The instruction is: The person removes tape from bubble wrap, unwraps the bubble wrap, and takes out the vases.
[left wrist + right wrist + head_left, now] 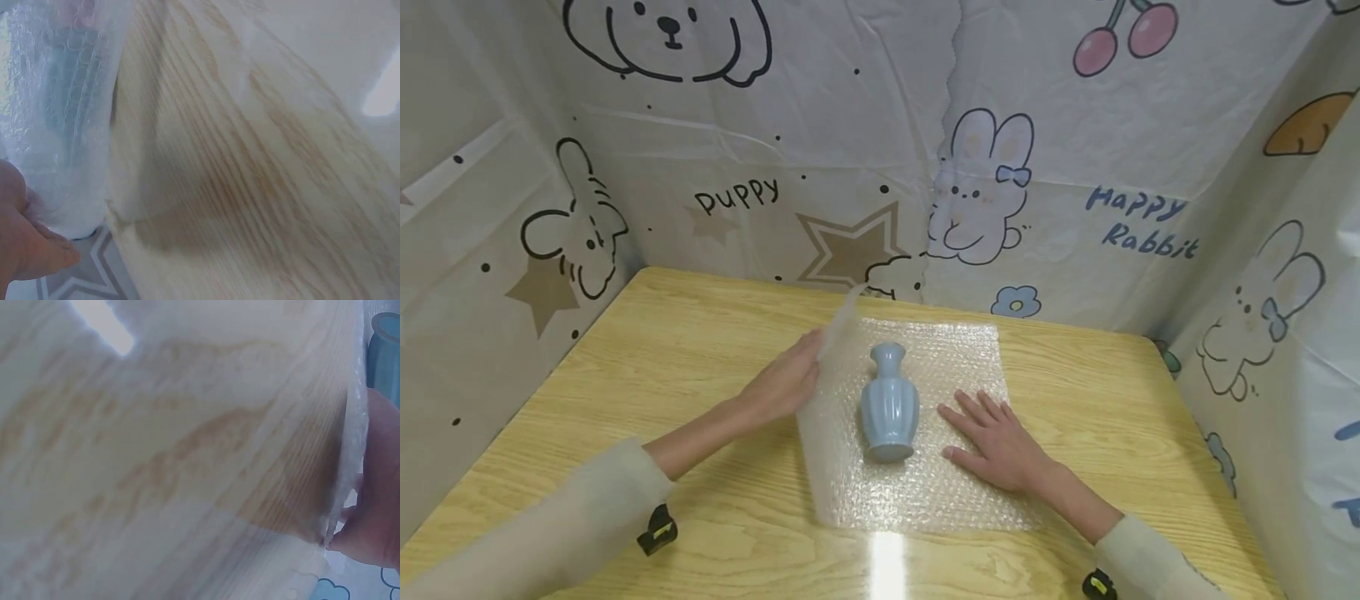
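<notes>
Creased pale sheeting forms the back and side walls, printed with a brown star, a bow-wearing rabbit, a pair of cherries, a blue flower and the words "Puppy" and "Happy Rabbit". Work surface: a yellow wood-grain tabletop, with a bright strip of reflected light at its near side.

Spread on the tabletop is a sheet of clear bubble wrap. Its left side is raised, and the far left corner stands up off the surface. A glossy light-blue vase lies on its side upon the wrap, left of the sheet's middle, neck towards the back wall and foot towards the person. Its body is lobed, its neck narrow, its lip flared.

Left hand: fingers closed on the raised left edge of the wrap, to the left of the vase and apart from it. The left wrist view shows the thumb at the sheet's margin.

Right hand: laid flat, fingers extended and spread, resting on the right part of the wrap; nothing is grasped. Its fingertips are near the vase without touching it.

Both forearms wear cream sleeves; a black device with a yellow mark sits beneath each wrist.
</notes>
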`<state>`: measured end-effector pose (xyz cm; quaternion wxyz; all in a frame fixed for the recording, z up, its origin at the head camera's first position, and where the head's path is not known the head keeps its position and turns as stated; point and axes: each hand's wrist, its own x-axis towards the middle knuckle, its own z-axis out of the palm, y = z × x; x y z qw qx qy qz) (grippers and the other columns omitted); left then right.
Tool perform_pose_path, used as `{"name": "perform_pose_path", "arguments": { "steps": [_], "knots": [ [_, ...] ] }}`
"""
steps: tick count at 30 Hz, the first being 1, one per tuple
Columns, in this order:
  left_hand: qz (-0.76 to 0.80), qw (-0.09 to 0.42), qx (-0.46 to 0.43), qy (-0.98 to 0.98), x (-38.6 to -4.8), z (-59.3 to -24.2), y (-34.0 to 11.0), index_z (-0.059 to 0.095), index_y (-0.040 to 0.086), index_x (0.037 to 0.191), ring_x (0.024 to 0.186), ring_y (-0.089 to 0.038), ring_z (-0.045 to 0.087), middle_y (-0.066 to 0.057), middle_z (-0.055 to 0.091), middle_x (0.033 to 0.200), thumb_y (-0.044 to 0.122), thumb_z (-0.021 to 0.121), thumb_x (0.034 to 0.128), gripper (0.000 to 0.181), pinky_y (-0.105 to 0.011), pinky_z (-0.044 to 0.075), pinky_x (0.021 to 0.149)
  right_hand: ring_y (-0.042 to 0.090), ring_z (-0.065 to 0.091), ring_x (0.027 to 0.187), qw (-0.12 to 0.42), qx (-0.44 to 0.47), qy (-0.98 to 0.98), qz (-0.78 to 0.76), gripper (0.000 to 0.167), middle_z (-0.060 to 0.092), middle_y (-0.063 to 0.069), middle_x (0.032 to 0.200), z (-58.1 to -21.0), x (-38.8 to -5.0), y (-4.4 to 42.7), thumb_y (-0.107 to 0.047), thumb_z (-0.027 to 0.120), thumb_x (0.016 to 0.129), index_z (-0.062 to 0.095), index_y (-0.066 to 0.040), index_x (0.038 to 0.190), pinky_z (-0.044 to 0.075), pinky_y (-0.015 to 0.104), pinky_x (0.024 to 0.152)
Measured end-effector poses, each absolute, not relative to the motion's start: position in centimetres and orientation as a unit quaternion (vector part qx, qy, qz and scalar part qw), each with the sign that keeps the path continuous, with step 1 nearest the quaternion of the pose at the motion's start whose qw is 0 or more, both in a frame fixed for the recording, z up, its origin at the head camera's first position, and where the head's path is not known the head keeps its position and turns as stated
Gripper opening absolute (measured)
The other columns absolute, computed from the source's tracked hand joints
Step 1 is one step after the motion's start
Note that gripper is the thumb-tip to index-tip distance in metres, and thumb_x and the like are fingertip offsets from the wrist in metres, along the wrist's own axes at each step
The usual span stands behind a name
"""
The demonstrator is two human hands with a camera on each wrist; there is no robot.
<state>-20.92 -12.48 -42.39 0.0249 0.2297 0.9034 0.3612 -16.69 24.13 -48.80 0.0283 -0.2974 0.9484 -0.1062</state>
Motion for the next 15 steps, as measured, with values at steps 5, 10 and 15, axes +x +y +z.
{"name": "perform_pose_path", "arguments": {
  "steps": [5, 10, 15],
  "knots": [
    [0.348, 0.038, 0.224, 0.909, -20.9, -42.9, -13.9, 0.016, -0.015, 0.151, 0.147, -0.042, 0.015, -0.031, 0.015, 0.159, 0.006, 0.03, 0.1036, 0.054, -0.051, 0.014, 0.12, 0.045, 0.016, 0.147, 0.032, -0.294, 0.949, -0.107, 0.065, 0.024, 0.014, 0.162, -48.8, -16.7, 24.2, -0.056, 0.045, 0.101, 0.037, -0.022, 0.156, 0.015, 0.068, 0.114],
    [0.335, 0.05, 0.222, 0.915, -20.9, -43.3, -15.2, 0.016, -0.019, 0.149, 0.146, -0.046, 0.016, -0.034, 0.015, 0.157, 0.007, 0.03, 0.1038, 0.054, -0.055, 0.014, 0.119, 0.045, 0.016, 0.147, 0.034, -0.296, 0.949, -0.107, 0.065, 0.024, 0.014, 0.162, -48.8, -16.7, 24.2, -0.056, 0.045, 0.101, 0.037, -0.022, 0.156, 0.015, 0.068, 0.113],
    [0.326, 0.074, 0.214, 0.918, -20.9, -43.6, -16.3, 0.015, -0.019, 0.149, 0.146, -0.047, 0.015, -0.035, 0.015, 0.157, 0.008, 0.03, 0.104, 0.055, -0.055, 0.013, 0.119, 0.046, 0.017, 0.146, 0.035, -0.297, 0.948, -0.105, 0.065, 0.025, 0.014, 0.162, -48.7, -16.7, 24.2, -0.056, 0.045, 0.101, 0.037, -0.022, 0.156, 0.015, 0.068, 0.113]
  ]
}}
